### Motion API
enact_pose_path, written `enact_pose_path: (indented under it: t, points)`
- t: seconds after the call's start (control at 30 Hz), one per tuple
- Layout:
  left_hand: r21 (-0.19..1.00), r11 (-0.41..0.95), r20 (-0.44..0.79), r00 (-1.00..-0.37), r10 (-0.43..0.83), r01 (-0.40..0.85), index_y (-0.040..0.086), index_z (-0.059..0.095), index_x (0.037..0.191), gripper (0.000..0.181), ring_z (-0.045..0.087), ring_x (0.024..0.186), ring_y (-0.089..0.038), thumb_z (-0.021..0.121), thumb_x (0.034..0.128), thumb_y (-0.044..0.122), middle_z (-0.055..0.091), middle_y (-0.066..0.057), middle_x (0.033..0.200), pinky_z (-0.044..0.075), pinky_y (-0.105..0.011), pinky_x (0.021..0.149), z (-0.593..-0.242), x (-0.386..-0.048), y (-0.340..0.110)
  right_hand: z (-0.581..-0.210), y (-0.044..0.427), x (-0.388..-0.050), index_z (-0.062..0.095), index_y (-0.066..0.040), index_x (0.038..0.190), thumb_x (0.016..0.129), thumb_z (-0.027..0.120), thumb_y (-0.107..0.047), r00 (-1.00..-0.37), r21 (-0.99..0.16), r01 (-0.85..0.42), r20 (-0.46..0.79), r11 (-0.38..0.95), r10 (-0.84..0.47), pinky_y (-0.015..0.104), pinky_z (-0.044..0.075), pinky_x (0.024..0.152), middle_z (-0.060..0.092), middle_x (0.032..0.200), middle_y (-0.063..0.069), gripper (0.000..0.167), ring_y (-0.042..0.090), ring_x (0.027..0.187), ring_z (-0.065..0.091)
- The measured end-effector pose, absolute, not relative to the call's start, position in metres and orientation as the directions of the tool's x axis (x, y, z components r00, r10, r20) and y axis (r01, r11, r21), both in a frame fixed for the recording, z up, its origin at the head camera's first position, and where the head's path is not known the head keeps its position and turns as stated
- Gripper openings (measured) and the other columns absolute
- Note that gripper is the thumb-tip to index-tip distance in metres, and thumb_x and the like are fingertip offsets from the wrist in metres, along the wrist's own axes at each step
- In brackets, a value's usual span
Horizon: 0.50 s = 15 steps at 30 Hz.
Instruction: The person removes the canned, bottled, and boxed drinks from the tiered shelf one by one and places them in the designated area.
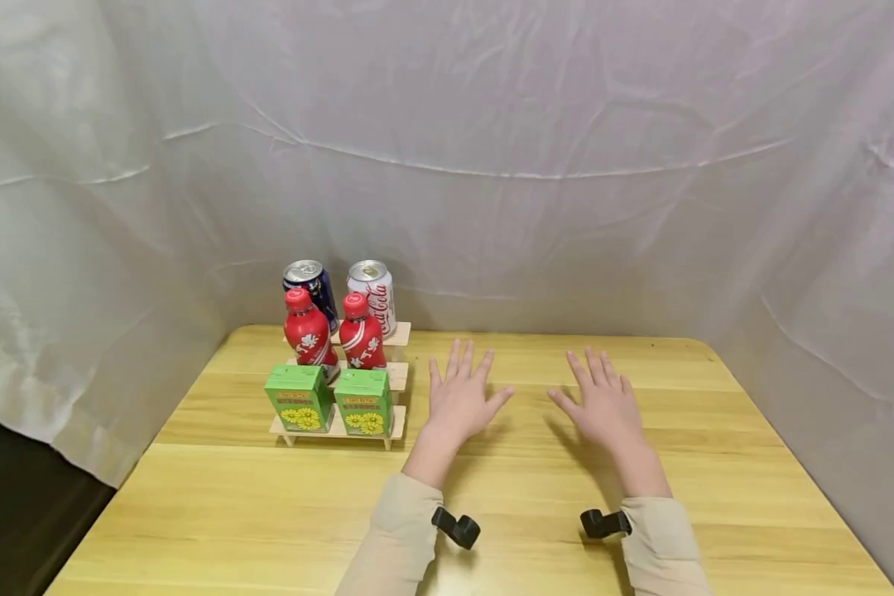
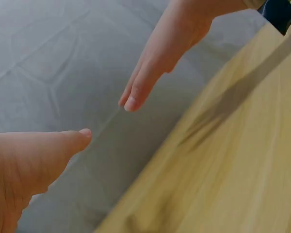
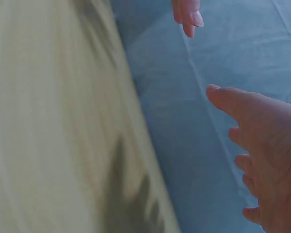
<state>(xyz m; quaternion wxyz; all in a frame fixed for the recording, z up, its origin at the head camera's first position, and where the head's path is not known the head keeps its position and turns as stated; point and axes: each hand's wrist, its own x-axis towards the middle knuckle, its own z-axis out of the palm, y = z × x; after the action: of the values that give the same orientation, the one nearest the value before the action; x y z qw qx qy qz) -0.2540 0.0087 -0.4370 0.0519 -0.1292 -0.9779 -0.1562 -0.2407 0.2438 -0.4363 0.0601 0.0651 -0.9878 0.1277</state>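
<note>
Now we see left hand [image 1: 462,403] and right hand [image 1: 606,406] spread above the table [image 1: 529,505]; just left of the left hand, the wooden rack [image 1: 398,377] holds green cartons [image 1: 364,404], red bottles [image 1: 362,341] and cans [image 1: 376,291].

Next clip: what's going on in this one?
A person holds both hands over a wooden table, fingers spread, gripping nothing: the left hand and the right hand are apart from each other, with their shadows on the wood. To the left of the left hand stands a three-step rack. Its back step carries a blue can and a white can, the middle step two red bottles, and the front step two green cartons. Neither hand touches any of them.
</note>
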Motion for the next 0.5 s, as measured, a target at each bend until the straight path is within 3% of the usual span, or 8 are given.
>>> enact_pose_path:
  t: [0.27,0.5]
  points:
    - [0.231,0.924,0.21,-0.943,0.26,0.306,0.027,0.03,0.154,0.072,-0.001,0.154,-0.026,0.03,0.0951,0.069,0.015,-0.005,0.164,0.001,-0.058,0.122,-0.411,-0.242,0.008,-0.408,0.248,-0.232,0.015,-0.016,0.157,0.096,0.039,-0.064,-0.976,-0.227,-0.163,0.181,0.96,-0.123,0.067,0.006,0.118,0.008,0.163,0.021,0.081,0.045,0.15,0.005]
    - [0.185,0.915,0.284,-0.911,0.299,0.359,0.026,0.037,0.151,0.067,0.01,0.153,-0.03,0.035,0.0961,0.066,0.028,-0.006,0.161,0.005,-0.058,0.123,-0.389,-0.222,-0.003,-0.387,0.249,-0.226,0.03,-0.01,0.153,0.095,0.047,-0.059,-0.947,-0.173,-0.214,0.276,0.961,-0.162,0.066,0.017,0.117,0.027,0.158,0.024,0.078,0.045,0.148,0.018]
